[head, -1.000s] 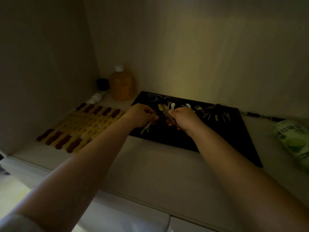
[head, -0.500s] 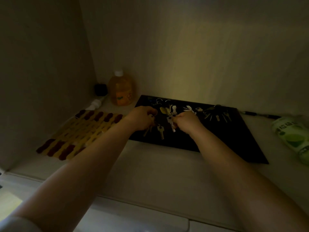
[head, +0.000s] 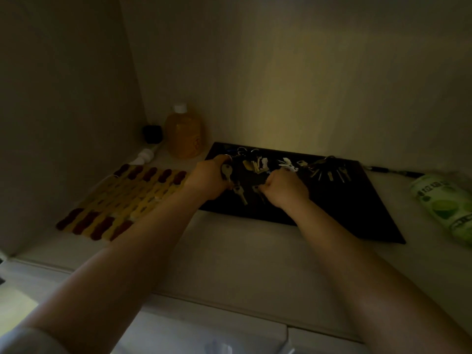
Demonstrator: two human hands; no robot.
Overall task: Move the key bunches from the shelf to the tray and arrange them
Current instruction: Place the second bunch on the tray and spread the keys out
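While your forearms reach in over the pale shelf (head: 229,254), both hands work low over the black tray (head: 357,213), which lies flat on it.

Your left hand (head: 207,178) is curled, and a key bunch (head: 231,180) shows at its fingers: one key stands at the knuckles, another hangs below and touches the tray. It appears gripped, though the light is poor. Your right hand (head: 286,186) is also curled; a dark key (head: 258,191) lies at its fingertips, but you cannot tell from this view whether it is pinched or only touched.

Beyond your hands, a second bunch (head: 256,164) and a small white bunch (head: 288,166) lie on the tray, and a fanned bunch (head: 329,169) lies further right. All are well inside the rim.

Risks, as judged: the bunches near your hands lie close together, so dragging one may snag its neighbour's ring and spoil the spacing. Dim light may hide such a tangle. The orange bottle (head: 184,134) stands just beyond the tray's far left corner; a wide sweep of your left hand could knock it.
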